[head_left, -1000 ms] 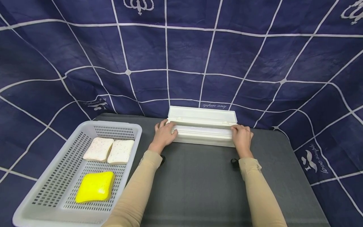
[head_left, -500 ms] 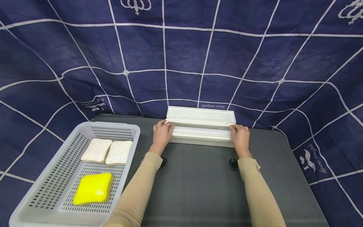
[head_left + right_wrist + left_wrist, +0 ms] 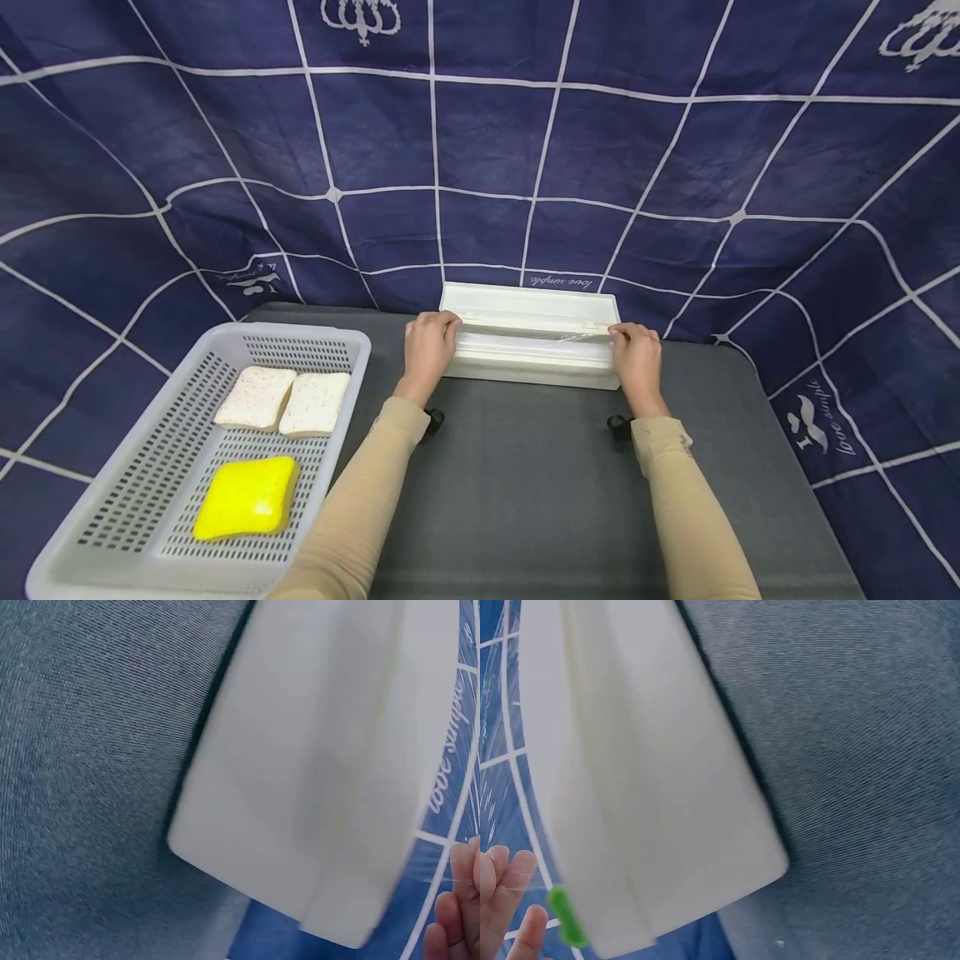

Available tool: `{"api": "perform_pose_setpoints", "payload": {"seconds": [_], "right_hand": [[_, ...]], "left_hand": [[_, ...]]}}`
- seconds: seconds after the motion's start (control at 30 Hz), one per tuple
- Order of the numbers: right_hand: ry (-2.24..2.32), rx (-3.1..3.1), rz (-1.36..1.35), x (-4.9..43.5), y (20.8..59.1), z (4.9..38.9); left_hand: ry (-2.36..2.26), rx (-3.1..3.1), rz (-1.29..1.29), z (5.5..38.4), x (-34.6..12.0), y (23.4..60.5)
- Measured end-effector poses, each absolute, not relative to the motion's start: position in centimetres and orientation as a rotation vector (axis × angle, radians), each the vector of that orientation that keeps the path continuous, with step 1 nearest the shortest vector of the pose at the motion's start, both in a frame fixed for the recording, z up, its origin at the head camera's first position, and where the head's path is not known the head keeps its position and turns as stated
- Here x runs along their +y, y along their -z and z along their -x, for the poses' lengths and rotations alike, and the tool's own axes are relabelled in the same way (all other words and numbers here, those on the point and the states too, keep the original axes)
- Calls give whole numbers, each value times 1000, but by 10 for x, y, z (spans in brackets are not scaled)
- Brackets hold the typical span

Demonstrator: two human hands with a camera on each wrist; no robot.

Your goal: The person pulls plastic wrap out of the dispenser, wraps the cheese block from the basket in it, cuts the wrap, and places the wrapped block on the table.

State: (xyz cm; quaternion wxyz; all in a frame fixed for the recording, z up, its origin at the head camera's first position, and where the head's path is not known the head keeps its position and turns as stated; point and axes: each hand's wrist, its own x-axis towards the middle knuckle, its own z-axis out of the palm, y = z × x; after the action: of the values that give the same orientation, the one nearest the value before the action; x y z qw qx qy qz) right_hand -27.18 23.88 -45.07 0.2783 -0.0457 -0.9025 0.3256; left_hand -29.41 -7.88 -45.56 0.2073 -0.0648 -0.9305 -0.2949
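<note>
Left grip [image 3: 428, 354] and right grip [image 3: 638, 362] pinch clear film [image 3: 581, 337] — blue cloth [image 3: 491, 133] behind reads "love simple".

White box [image 3: 277, 787]: hogs the middle, kinda slanted, a bit blurry
Right hand [image 3: 465, 915]: just some fingers at the lower right edge, pinching clear film [image 3: 429, 874] beside the box
Grey ribbed fabric [image 3: 90, 787]: basically the whole left side
Blue cloth [image 3: 270, 937]: white lines, loopy "love simple" lettering
</note>
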Motion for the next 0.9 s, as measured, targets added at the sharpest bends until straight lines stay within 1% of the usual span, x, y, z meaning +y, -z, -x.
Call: {"api": "perform_pose_setpoints", "payload": {"seconds": [0.47, 0.9], "right_hand": [[-892, -2323, 153, 241, 411, 261], [-914, -2217, 70, 242, 376, 254]], "left_hand": [[898, -2447, 203, 288, -84, 413], [904, -2338, 206, 279, -85, 373]]}}
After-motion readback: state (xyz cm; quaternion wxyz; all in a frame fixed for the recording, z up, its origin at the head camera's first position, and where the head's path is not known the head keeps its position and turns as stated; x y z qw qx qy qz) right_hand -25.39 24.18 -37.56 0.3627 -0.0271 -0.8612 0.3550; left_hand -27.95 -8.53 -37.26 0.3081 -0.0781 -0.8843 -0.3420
